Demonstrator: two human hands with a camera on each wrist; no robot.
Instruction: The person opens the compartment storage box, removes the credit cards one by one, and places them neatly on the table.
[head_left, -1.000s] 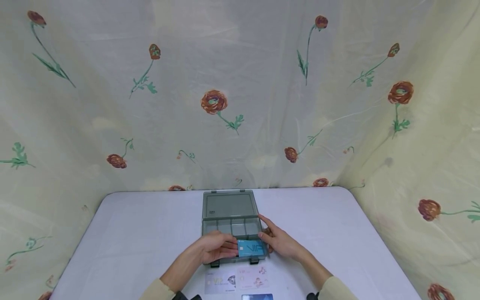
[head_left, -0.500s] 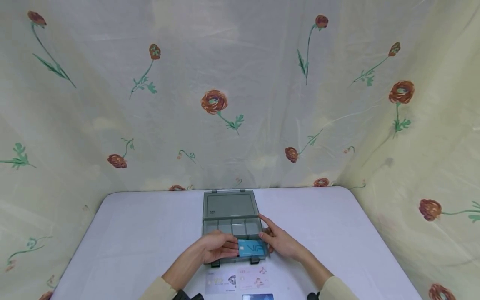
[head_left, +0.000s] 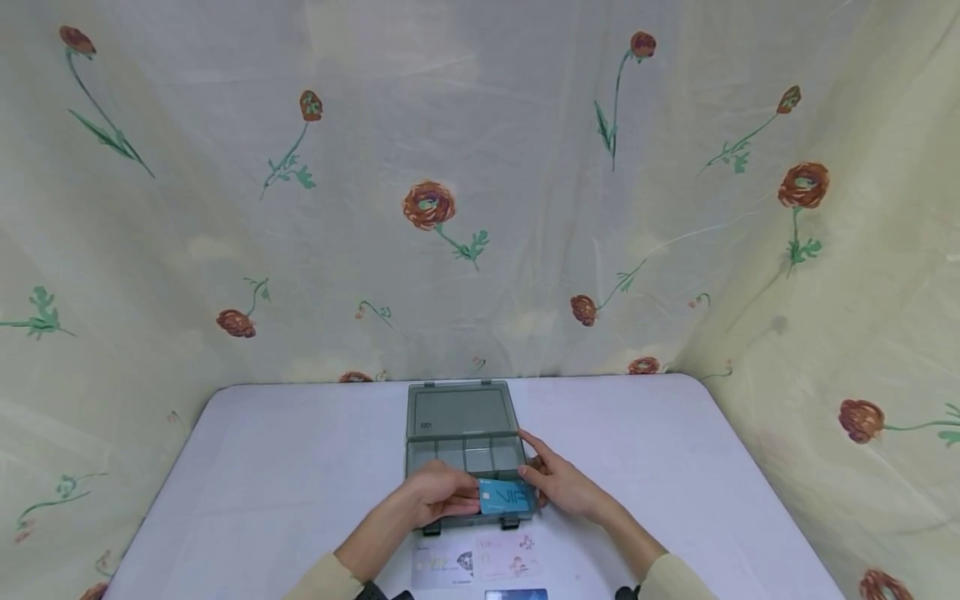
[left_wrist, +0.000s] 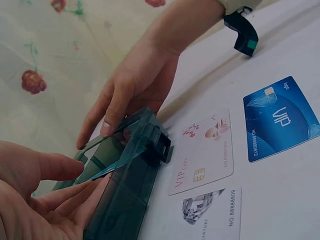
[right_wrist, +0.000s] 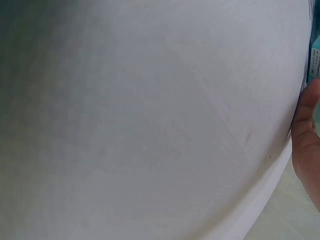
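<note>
A grey-green clear plastic box (head_left: 461,411) lies on the table with its lid swung back. Across its front compartment rests a blue VIP card (head_left: 507,497), seen nearly edge-on in the left wrist view. My left hand (head_left: 435,490) reaches over the box's front left and pinches the card's left end; its fingertips are partly hidden inside. At the right side my right hand (head_left: 564,483) grips the box wall, thumb on the rim and index finger stretched towards the hinge. The right wrist view catches only part of that hand (right_wrist: 306,135) at its edge.
In front of the box lie a silvery card (head_left: 442,562), a pinkish VIP card (head_left: 508,556) and a dark blue VIP card (left_wrist: 281,119). Small divided compartments (head_left: 477,455) fill the box's back half. A flowered curtain (head_left: 525,250) hangs behind the white table (head_left: 315,450).
My left hand has shifted slightly to the right with the blue card, its fingers bent a little more. The right hand stays on the box wall.
</note>
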